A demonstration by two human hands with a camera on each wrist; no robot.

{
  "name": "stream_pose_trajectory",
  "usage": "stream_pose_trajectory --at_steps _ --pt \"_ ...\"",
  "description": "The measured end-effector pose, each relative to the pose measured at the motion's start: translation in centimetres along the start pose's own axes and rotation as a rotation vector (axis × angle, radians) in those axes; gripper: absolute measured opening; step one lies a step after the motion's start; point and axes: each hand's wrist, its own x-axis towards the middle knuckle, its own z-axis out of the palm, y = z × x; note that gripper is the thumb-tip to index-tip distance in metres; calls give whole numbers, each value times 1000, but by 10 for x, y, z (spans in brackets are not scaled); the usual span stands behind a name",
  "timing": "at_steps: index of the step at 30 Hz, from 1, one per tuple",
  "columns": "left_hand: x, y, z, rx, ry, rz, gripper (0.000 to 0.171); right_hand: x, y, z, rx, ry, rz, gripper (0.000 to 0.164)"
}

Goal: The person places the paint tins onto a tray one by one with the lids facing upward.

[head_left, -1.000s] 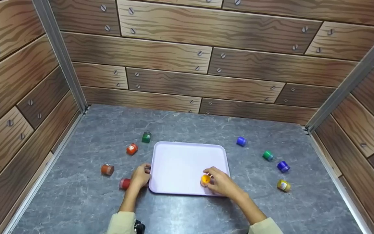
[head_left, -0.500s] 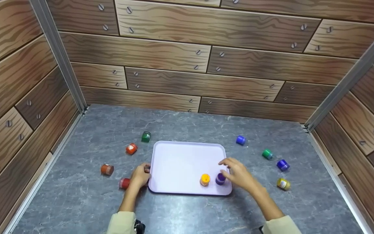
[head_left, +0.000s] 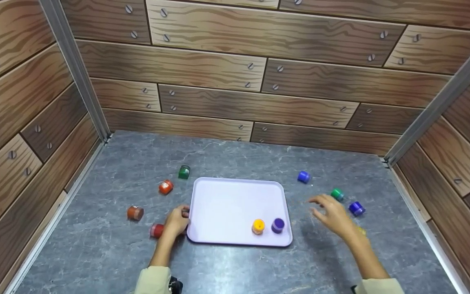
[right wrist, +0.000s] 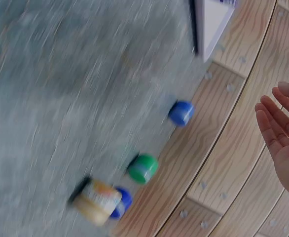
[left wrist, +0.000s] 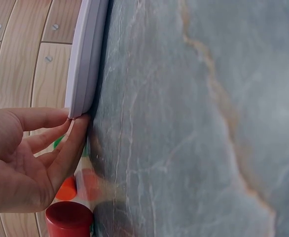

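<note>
A pale lilac tray (head_left: 235, 204) lies on the table. My left hand (head_left: 177, 220) pinches its left edge; in the left wrist view the thumb is on the rim and the fingers (left wrist: 75, 140) are at its underside. Two small paint jars stand upright near the tray's right front corner, one yellow-orange (head_left: 258, 226) and one purple (head_left: 278, 225). My right hand (head_left: 333, 215) is in the air right of the tray, fingers spread, holding nothing. Past it lie a green jar (head_left: 337, 194) and a dark blue jar (head_left: 356, 208). A yellow jar (head_left: 361, 231) is mostly hidden by that arm.
Another blue jar (head_left: 303, 177) lies behind the tray's right side. On the left are a dark green jar (head_left: 184, 172), an orange-red jar (head_left: 165, 187), a brown-orange jar (head_left: 135, 212) and a red jar (head_left: 156, 230) beside my left hand. Wood-patterned walls (head_left: 202, 98) enclose the table.
My right hand has let go of the yellow-orange jar, leaving it on the tray, and has moved right, off the tray. The purple jar behind it is uncovered. My left hand has stayed put.
</note>
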Motion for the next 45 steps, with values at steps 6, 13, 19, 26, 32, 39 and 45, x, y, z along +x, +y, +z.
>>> stream_pose_trajectory --at_steps 6,13,19,26,32,39,45 --pt "0 0 1 0 4 -9 38 -13 20 -23 -74 -73 150 25" --pt "0 -1 0 3 -2 -23 39 -31 42 -38 -116 -160 290 18" --pt "-1 -1 0 17 5 -14 38 -50 59 -44 -105 -267 395 14" --pt "-2 -1 1 4 -4 -15 39 -69 73 -45 -93 -428 518 19" --pt "-1 -1 1 12 10 15 39 -73 76 -44 -27 -460 600 20" --pt "-1 -1 1 46 18 5 39 -74 78 -45 -54 -433 602 18" --pt "-1 1 0 57 20 12 38 -79 80 -47 -72 -355 552 17"
